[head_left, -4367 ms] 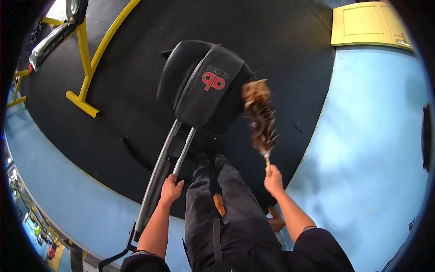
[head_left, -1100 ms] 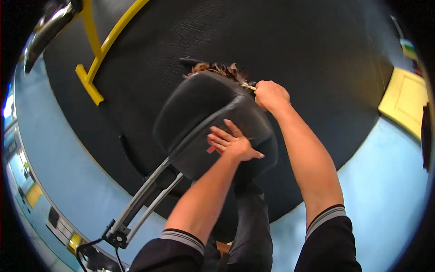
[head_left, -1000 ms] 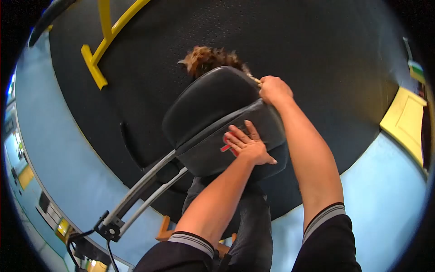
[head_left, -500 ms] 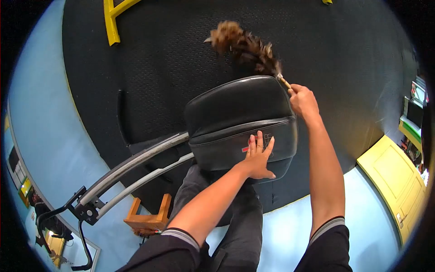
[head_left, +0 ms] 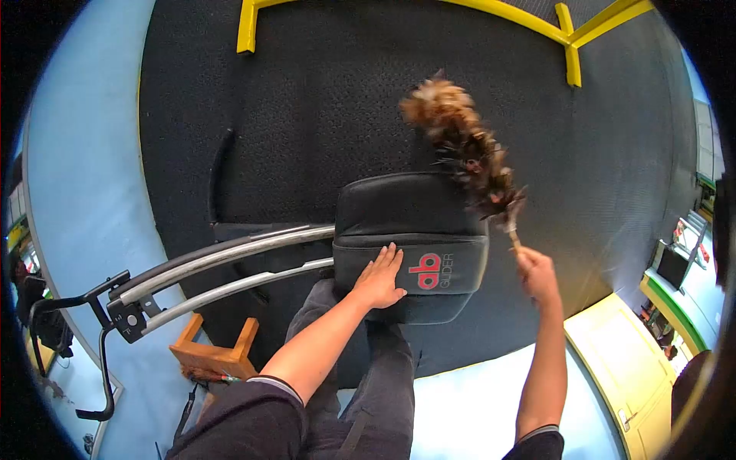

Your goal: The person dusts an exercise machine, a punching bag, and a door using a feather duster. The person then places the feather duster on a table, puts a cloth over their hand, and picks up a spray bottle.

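Observation:
A black padded seat [head_left: 414,207] with a red "ab" and "GLIDER" print sits in the middle of the head view, joined to a curved metal rail [head_left: 230,257] on its left. My left hand [head_left: 379,280] lies flat on the seat's near part, fingers spread, just left of the print. My right hand [head_left: 538,276] is closed around the thin handle of a brown feather duster [head_left: 468,146]. The duster's feathers slant up and left, passing over the seat's far right corner; whether they touch it I cannot tell. Motion blurs the feather tips.
Black handlebars [head_left: 100,330] end the rail at left. A small wooden stool [head_left: 207,349] stands on the near left. Yellow metal bars [head_left: 506,17] cross the far floor mat [head_left: 307,107]. At right is a yellow door [head_left: 621,368]; a blue wall [head_left: 84,153] runs along the left.
My left hand has slid left off the print, uncovering it. My right hand has drawn the duster back toward me and away from the seat's edge. The view has shifted.

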`<action>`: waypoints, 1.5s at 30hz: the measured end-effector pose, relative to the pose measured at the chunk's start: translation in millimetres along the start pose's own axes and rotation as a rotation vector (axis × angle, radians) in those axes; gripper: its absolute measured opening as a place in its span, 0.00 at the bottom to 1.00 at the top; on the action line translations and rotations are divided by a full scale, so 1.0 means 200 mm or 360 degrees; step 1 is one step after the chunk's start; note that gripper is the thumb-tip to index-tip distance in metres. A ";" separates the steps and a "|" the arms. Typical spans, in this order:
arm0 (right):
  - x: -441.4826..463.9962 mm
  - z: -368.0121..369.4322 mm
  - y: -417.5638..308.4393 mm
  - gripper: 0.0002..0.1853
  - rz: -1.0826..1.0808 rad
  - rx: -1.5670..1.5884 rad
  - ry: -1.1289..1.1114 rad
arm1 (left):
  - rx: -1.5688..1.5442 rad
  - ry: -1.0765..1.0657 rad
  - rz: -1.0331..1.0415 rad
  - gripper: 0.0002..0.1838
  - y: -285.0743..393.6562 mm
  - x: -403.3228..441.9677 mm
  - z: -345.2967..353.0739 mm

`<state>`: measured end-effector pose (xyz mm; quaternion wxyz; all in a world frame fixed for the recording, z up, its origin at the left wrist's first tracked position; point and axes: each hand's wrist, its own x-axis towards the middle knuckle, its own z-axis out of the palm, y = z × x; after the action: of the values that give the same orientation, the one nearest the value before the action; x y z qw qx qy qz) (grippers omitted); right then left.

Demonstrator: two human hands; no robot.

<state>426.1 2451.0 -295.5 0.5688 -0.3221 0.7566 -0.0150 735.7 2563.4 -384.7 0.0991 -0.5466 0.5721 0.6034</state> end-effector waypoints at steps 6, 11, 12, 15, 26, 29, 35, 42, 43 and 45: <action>-0.34 0.09 0.26 0.10 -0.0269 -0.0406 0.0156 | -0.0240 0.0095 -0.0199 0.42 0.03 -0.12 -0.01; -0.82 0.13 0.80 0.10 0.0109 0.0203 0.0510 | -0.0071 0.0157 -0.0328 0.38 -0.05 -0.36 -0.07; -1.03 0.11 0.64 0.09 0.0454 0.0441 0.0431 | -0.0035 0.0150 -0.0342 0.38 -0.10 -0.41 -0.07; -1.31 0.23 1.16 0.10 0.0491 0.0279 0.0508 | 0.0022 0.0163 -0.0389 0.37 -0.04 -0.59 -0.18; -1.54 0.44 2.14 0.24 0.0812 0.0752 0.0491 | 0.0275 0.0468 -0.0314 0.37 0.48 -0.84 0.07; -1.66 0.09 1.78 0.16 0.1252 0.0602 0.0532 | -0.0097 0.0356 -0.0184 0.37 0.68 -0.85 0.33; -1.84 -0.20 1.81 0.11 0.0399 0.0972 0.0585 | 0.0546 -0.0206 0.0052 0.40 0.86 -0.86 0.70; -2.09 0.08 1.95 0.15 0.0704 0.0943 0.0352 | -0.0130 0.0040 -0.0049 0.31 0.44 -0.79 0.54; -2.15 0.15 1.97 0.15 0.0809 0.0967 0.0348 | -0.0145 0.0107 -0.0081 0.28 0.41 -0.81 0.48; -2.05 0.46 2.27 0.16 0.0848 0.1172 0.0306 | -0.0326 0.0188 -0.0100 0.21 0.28 -0.86 0.40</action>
<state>352.1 3049.0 -154.5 0.5568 0.1096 0.8066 -0.1657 717.0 2695.8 -239.2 0.0278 -0.6063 0.4949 0.6218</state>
